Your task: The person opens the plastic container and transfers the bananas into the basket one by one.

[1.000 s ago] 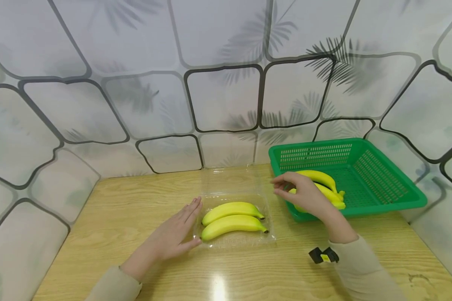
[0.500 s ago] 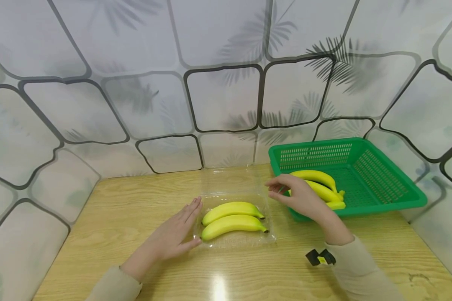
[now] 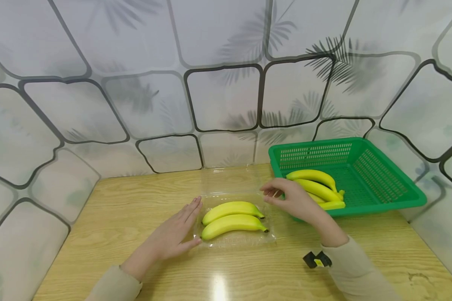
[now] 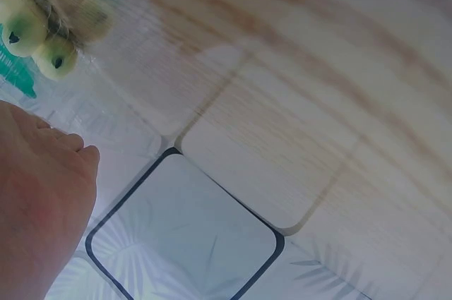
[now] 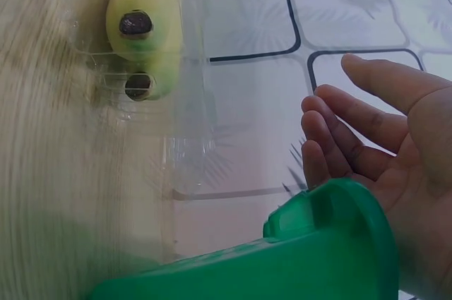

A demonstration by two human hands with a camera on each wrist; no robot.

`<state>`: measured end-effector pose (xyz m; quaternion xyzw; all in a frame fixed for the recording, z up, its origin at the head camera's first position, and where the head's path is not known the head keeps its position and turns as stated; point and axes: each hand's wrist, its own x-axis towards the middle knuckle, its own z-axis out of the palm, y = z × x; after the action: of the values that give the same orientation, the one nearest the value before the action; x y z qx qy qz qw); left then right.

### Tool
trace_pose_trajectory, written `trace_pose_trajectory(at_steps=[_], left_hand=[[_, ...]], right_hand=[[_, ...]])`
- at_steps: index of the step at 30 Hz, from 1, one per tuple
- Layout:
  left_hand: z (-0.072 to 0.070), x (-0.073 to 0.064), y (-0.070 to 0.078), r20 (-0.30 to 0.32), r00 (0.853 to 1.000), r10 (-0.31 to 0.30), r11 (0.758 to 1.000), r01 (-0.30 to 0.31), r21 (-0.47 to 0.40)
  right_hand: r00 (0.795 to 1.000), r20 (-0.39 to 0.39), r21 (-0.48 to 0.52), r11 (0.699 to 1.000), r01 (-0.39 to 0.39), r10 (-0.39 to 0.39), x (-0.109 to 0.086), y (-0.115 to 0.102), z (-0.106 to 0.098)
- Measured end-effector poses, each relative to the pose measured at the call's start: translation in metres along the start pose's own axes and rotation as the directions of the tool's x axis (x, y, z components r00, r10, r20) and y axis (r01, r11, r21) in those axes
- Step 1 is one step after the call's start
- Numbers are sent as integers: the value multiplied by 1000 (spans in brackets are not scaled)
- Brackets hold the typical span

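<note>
Two yellow bananas (image 3: 233, 226) lie side by side in a clear plastic clamshell box (image 3: 235, 241), whose lid (image 3: 229, 182) is folded back toward the wall. My left hand (image 3: 175, 234), fingers straight, rests along the left side of the box. Between the box and the green basket (image 3: 380, 207) hovers my right hand (image 3: 294, 201), fingers loosely bent and holding nothing. The right wrist view shows that hand (image 5: 385, 138) beside the basket's green rim (image 5: 282, 268), with the dark banana tips (image 5: 135, 25) inside the clear box.
Several more bananas (image 3: 318, 190) lie in the left part of the basket, partly behind my right hand. The wooden table (image 3: 135, 196) meets a patterned wall covering (image 3: 226, 100) at the back and sides.
My right hand has drifted left and slightly down, away from the basket toward the box, uncovering more of the bananas there. The left hand has stayed in place.
</note>
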<state>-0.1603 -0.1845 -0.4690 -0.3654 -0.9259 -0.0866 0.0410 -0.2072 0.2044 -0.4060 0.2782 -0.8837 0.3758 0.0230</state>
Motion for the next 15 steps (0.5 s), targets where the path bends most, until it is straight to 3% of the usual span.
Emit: trace_pose_trajectory(at_steps=[15], left_hand=[[0, 0, 0, 9, 1000, -5, 1000, 5, -2]], right_hand=[[997, 55, 10, 999, 53, -53, 2, -10, 16]])
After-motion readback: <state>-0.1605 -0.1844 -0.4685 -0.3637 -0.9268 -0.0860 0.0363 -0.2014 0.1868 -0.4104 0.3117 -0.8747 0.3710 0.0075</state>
